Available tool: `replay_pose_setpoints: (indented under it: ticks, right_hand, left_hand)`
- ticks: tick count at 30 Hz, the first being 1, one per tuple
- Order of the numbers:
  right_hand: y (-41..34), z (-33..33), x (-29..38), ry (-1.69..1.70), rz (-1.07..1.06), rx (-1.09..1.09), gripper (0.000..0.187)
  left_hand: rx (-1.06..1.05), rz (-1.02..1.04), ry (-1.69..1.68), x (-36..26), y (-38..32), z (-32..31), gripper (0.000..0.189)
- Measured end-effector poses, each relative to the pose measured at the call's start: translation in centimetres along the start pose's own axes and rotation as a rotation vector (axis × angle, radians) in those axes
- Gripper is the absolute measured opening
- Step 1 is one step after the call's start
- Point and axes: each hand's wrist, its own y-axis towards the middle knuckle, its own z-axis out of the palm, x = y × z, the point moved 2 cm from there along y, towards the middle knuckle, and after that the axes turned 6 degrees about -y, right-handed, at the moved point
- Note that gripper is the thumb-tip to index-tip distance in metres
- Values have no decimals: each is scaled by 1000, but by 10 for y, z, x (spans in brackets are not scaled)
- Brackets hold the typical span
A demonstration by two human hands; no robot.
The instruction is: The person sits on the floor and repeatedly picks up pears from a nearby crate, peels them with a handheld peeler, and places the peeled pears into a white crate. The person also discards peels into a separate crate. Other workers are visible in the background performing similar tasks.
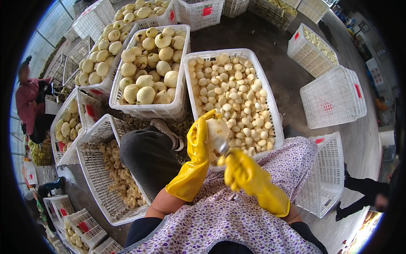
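My left hand (199, 143), in a yellow rubber glove, is closed around a peeled round fruit (218, 130) with browned spots. Close at its lower right, my right hand (242, 171), gloved alike and blurred, grips a small metal tool (223, 150), whose shiny end meets the fruit's lower side; its exact kind is unclear. Both hands are over the near edge of a white plastic crate (278, 127) filled with small, pale, rounded fruit pieces (234, 95). Larger peeled whole fruits (146, 95) fill another white crate (147, 110) beyond my left knee.
A white crate (95, 190) of brownish scraps (122, 177) stands beside my left leg. More fruit crates lie farther left. Stacked crates (333, 98) and an upright crate (320, 177) stand right. A seated person (30, 101) is at far left; another person's dark-clothed limbs (364, 190) show at far right.
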Motion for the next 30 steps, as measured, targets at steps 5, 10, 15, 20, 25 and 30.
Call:
replay_pose_setpoints:
  ticks: [5, 10, 15, 20, 25, 30]
  right_hand:
    - [10, -1, -17, 28, 64, -290, 38]
    - [20, 6, -15, -70, 83, -334, 32]
    - [22, 7, -13, -134, 99, -316, 30]
    - [24, 13, -17, -72, 162, -292, 30]
    - [23, 13, -12, 131, 152, -241, 38]
    - [7, 0, -6, 454, 6, 277, 44]
  left_hand:
    - [-38, 24, 53, 2, 0, 1, 58]
    - [-34, 116, 125, 3, -3, 2, 56]
    - [-27, 73, 127, 4, -5, 0, 57]
    - [-4, 89, 143, 2, -7, -1, 58]
    - [-17, 76, 111, 3, -7, 1, 59]
    - [0, 204, 129, 0, -3, 0, 54]
